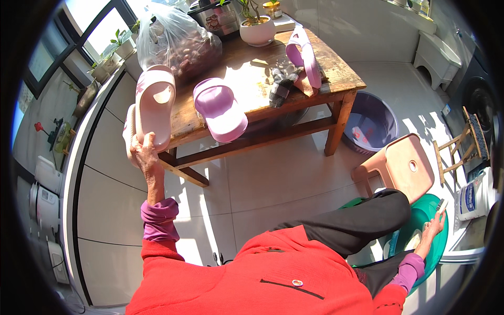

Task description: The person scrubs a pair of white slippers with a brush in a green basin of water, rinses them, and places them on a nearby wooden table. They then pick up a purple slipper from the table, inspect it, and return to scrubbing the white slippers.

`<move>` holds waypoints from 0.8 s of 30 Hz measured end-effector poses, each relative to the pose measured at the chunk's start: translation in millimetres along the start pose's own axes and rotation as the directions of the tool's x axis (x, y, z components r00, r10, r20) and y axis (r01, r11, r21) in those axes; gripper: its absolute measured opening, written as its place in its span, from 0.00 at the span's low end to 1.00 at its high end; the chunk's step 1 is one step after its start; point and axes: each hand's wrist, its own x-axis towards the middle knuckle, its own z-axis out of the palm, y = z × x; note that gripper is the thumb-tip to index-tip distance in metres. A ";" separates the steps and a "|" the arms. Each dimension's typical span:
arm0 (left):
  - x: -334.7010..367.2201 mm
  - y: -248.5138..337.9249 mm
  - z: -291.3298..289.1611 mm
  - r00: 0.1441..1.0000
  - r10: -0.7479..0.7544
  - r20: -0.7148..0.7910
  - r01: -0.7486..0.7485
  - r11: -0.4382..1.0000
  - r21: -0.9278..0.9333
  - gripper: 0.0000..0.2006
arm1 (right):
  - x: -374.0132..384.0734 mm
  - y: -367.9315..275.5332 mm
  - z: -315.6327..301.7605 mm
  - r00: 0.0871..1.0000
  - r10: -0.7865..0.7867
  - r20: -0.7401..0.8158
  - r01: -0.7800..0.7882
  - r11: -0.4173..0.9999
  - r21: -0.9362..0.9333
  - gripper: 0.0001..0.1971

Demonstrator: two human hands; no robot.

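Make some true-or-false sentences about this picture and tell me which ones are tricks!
1. The left hand holds pale pink slippers. True.
2. The right hand rests on the wooden table. False: the right hand holds a small white thing over the green basin.
3. The plant pot on the table is white. True.
4. The purple tub stands on the table. False: the tub is on the floor.
5. The stool is blue. False: the stool is peach-coloured.
6. The person's top is red. True.
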 end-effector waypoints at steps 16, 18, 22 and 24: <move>-78.9 153.3 82.4 0.625 0.260 0.736 -0.249 0.960 -0.127 0.15 | -13.5 -24.0 -27.3 0.998 -0.018 -0.053 0.016 0.999 -0.034 0.19; -88.3 154.3 91.6 0.592 0.273 0.758 -0.415 0.910 -0.003 0.14 | -13.0 -26.8 -39.7 0.999 -0.018 -0.051 0.017 0.999 -0.028 0.18; -110.5 153.2 107.5 0.528 0.252 0.811 -0.480 0.876 0.041 0.16 | -9.6 -29.6 -62.7 0.999 -0.019 -0.044 0.018 0.999 -0.028 0.19; -121.5 149.9 115.0 0.459 0.347 0.818 -0.524 0.849 -0.066 0.15 | -8.4 -30.9 -70.6 0.997 -0.022 -0.070 0.020 1.000 -0.023 0.19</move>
